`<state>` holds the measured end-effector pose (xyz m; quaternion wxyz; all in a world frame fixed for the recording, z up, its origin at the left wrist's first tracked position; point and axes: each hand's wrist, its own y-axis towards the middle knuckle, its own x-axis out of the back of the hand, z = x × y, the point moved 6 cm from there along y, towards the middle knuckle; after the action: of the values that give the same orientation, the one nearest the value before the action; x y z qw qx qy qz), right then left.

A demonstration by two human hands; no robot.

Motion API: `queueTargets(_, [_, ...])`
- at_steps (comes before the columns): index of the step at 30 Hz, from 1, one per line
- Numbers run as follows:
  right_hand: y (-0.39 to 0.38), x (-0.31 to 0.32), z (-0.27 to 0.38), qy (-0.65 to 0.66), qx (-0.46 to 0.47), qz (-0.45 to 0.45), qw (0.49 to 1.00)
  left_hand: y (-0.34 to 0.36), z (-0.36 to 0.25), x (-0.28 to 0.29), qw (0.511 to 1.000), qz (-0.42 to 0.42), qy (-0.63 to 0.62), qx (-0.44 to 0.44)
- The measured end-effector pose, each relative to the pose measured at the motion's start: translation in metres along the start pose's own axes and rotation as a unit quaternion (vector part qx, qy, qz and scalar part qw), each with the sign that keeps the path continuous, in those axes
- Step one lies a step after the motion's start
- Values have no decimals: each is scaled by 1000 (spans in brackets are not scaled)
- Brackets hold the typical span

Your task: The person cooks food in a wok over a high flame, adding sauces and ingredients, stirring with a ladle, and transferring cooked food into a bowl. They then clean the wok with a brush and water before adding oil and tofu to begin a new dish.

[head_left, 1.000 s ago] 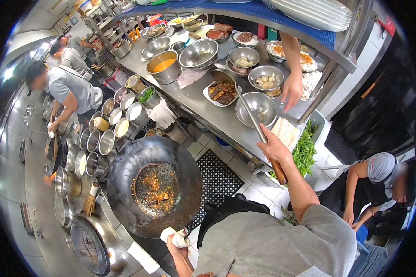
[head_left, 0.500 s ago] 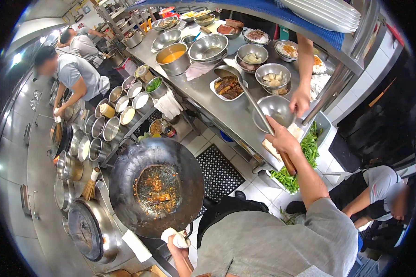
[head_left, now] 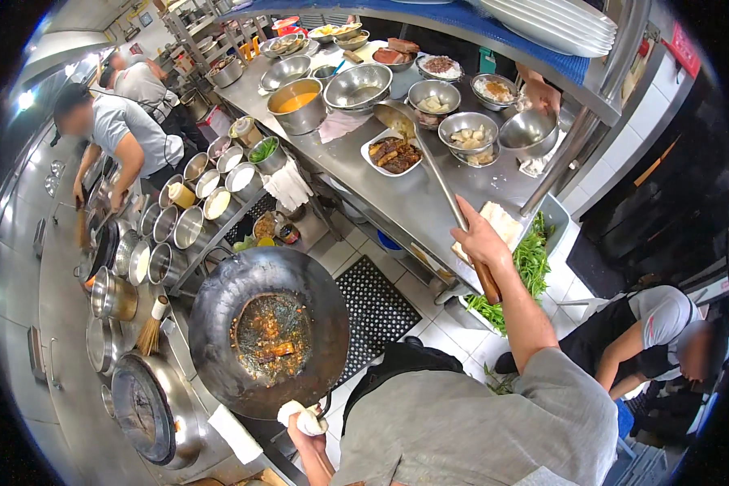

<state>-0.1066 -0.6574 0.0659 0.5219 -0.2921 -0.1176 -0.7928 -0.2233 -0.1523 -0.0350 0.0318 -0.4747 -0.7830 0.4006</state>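
My left hand [head_left: 306, 433] grips the handle of a large black wok [head_left: 219, 324] through a folded white cloth [head_left: 302, 417]. Inside the wok lie a browned piece of food [head_left: 277, 350], reddish-brown bits and some oily sauce. My right hand [head_left: 482, 235] is closed round the long handle of a ladle [head_left: 439, 166]. The ladle's bowl, with brown sauce on it, tilts over the far edge of a white square dish [head_left: 371, 155] on the steel counter. Dark glazed chunks of food [head_left: 395, 154] fill that dish.
Steel bowls and a pot of orange liquid [head_left: 296, 101] crowd the counter. Leafy greens [head_left: 530, 271] lie in a crate by its near end. Another person's hand [head_left: 540, 97] holds a steel bowl [head_left: 530, 134]. A person [head_left: 648, 332] bends at right; others stand far left. Plates [head_left: 551, 28] sit overhead.
My right hand and the ladle have shifted slightly left, the ladle's bowl tipping over the dish. The other person's hand has lifted the empty steel bowl away toward the back.
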Motion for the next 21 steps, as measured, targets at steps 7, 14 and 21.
queueTargets(7, [-28,-8,26,177,-34,-19,983,22,2,25,999,40,16,34])
queueTargets(14, [-37,-53,-2,660,-136,23,739,35,6,33,990,107,-12,88])
queueTargets(21, [-163,-123,80,471,-207,357,780,48,17,22,996,80,43,-5])
